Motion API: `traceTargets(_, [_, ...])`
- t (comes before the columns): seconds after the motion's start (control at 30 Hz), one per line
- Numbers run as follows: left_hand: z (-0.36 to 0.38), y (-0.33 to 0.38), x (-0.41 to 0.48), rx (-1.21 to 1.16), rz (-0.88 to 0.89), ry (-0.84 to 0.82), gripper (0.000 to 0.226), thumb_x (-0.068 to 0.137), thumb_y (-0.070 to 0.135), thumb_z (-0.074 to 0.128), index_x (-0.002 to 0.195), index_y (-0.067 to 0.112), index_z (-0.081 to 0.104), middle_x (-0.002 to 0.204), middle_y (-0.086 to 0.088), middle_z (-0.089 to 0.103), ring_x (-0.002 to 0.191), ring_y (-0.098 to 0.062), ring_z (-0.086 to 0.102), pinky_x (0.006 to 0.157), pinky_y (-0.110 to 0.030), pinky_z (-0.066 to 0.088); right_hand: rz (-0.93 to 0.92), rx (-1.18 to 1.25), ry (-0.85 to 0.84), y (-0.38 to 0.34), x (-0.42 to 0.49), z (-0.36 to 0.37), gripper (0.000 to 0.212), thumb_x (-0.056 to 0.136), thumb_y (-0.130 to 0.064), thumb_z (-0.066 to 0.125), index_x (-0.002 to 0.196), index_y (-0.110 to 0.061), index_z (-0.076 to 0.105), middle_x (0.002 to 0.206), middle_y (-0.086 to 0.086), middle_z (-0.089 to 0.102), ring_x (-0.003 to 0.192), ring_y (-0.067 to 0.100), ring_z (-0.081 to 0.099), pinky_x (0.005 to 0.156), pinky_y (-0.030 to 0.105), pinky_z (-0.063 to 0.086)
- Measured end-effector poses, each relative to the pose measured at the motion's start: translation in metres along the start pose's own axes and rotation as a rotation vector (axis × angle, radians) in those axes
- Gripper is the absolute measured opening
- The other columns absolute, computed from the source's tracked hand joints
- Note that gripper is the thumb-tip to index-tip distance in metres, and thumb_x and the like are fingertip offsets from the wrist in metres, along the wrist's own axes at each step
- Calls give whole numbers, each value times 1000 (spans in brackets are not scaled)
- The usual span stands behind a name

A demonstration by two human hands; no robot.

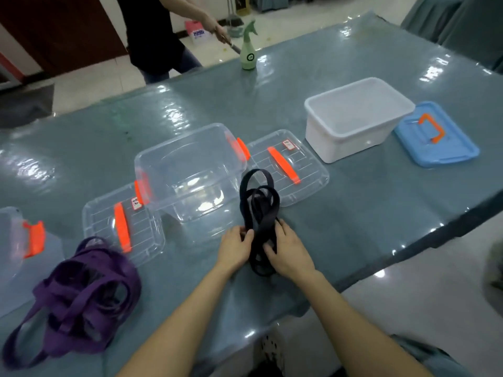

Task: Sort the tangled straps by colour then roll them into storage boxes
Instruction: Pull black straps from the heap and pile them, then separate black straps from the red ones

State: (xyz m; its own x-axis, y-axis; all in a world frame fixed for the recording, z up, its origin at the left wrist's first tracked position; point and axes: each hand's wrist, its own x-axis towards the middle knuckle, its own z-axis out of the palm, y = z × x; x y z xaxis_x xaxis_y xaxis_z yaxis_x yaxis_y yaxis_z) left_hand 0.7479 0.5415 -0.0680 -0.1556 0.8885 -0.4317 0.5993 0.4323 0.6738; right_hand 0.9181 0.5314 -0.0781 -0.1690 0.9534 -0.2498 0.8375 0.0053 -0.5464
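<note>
A black strap (258, 210) lies in tangled loops on the grey-green table (367, 202), stretching from my hands toward the clear boxes. My left hand (236, 247) pinches its left side and my right hand (290, 253) grips its near end from the right. A heap of purple straps (81, 292) rests at the near left, apart from both hands. A clear storage box (190, 170) with orange latches stands open just beyond the black strap. A white box (356, 115) stands open at the far right.
Two clear lids with orange handles lie flat, one left of the clear box (122, 227) and one to its right (288, 167). A blue lid (435, 134) lies beside the white box. Another clear box (19, 240) sits at the left edge. A green spray bottle (249, 47) and a person (158, 36) are at the far side.
</note>
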Motion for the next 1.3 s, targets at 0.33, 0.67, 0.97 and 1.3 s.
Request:
traceTargets(0.33, [-87, -69, -58, 551, 322, 202, 31, 103, 33, 68, 130, 19, 71, 123, -4, 74, 110, -34, 72, 93, -47, 58, -380, -397, 183, -72, -54, -12, 41, 97, -26, 64, 133, -6, 67, 137, 13, 68, 130, 33, 64, 107, 46, 52])
traceTargets(0.67, [-266, -286, -214, 857, 89, 609, 16, 99, 32, 67, 103, 17, 70, 100, -7, 67, 93, -33, 66, 83, -47, 52, -985, -495, -61, -304, -83, 146, 28, 96, -24, 57, 120, -12, 68, 121, 9, 70, 117, 33, 63, 105, 45, 48])
traceTargets(0.97, [-419, -531, -347, 782, -313, 579, 38, 96, 32, 45, 104, 9, 73, 104, -14, 70, 92, -40, 70, 77, -52, 58, -1123, -472, -159, -497, -171, 323, 15, 78, -16, 80, 84, -11, 68, 85, 12, 68, 79, 36, 69, 67, 41, 57])
traceTargets(1.3, [-483, -680, -407, 124, -642, 475, 29, 103, 21, 69, 128, 7, 74, 121, -15, 78, 114, -37, 72, 98, -45, 55, -929, -584, -429, -676, -176, 487, 125, 84, -51, 85, 171, -7, 7, 180, 16, 7, 153, 37, 36, 120, 47, 43])
